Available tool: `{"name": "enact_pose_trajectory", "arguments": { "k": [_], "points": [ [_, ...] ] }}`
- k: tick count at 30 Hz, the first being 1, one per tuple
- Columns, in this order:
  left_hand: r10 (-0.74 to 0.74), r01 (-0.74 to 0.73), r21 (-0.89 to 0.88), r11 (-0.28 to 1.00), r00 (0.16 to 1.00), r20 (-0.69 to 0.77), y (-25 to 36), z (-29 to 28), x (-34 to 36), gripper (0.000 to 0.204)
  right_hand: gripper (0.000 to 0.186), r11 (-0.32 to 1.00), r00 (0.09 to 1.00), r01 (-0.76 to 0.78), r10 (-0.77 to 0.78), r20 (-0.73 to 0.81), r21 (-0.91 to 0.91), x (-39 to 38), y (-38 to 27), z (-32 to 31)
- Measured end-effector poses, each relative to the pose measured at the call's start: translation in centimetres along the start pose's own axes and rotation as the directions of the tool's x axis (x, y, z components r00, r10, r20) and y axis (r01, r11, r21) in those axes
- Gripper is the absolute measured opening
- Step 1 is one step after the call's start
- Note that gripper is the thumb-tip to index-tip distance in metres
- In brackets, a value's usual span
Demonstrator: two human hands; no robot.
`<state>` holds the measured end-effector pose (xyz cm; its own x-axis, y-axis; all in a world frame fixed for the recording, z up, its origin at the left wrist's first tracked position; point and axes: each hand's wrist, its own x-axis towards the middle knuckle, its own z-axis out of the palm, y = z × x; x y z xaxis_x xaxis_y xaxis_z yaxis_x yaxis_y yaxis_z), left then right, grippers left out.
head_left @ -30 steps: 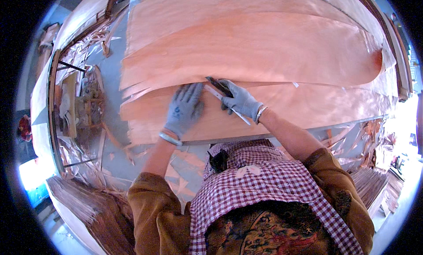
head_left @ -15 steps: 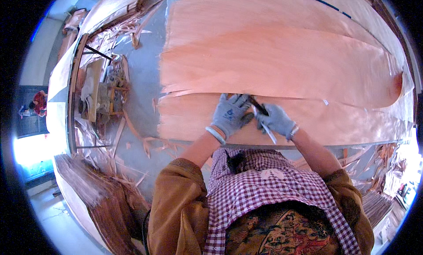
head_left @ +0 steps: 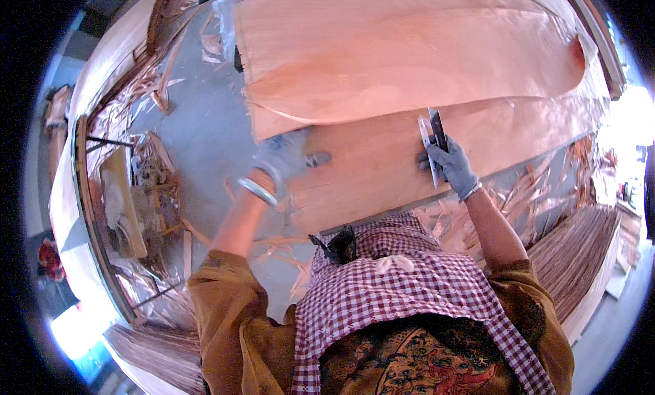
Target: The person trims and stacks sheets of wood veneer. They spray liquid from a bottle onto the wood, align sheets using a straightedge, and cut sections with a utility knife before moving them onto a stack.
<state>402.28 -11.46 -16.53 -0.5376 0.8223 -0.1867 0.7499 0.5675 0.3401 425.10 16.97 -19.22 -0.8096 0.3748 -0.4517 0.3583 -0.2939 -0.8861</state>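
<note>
Veneer sheet (head_left: 409, 64): pinkish-tan, rippled; atop lower sheet (head_left: 368, 173), behind its near edge.
Long axis: left to right.
Left hand (head_left: 283, 154): blurred; grip unclear to us.
Right hand (head_left: 449, 163): gripping black tool (head_left: 437, 127), white strip (head_left: 425, 137).

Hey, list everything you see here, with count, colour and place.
Wood sheets: at least two, pinkish tan, overlapping, centre
Flat tool: one, black, right of centre
Narrow strip: one, whitish, beside the tool
Sheet stacks: two, brown, lower left and right
Scraps: many, pinkish, left and right
Board: one, tan, left
Apron: one, maroon-and-white check, lower centre
Sleeves: two, brown, lower left and right
Left hand: one, grey glove, blurred, sheets' left end
Right hand: one, grey glove, holding tool and strip
</note>
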Motion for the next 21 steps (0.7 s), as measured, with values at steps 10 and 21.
{"name": "enact_pose_trajectory", "arguments": {
  "k": [10, 21],
  "points": [
    [-0.148, 0.196, -0.344, 0.918, 0.976, 0.161, 0.8, -3.1, 0.2, 0.03, 0.018, 0.999, 0.996, 0.012, -0.007, -0.092, 0.045, -0.5, 0.8, 0.4],
    [-0.051, 0.002, -0.52, 0.854, 0.996, -0.079, -1.1, -2.6, 0.4, 0.033, 0.017, 0.993, 0.96, -0.1, 0.078, 0.269, 0.066, -3.6, 0.6, 15.8]
  ]
}}
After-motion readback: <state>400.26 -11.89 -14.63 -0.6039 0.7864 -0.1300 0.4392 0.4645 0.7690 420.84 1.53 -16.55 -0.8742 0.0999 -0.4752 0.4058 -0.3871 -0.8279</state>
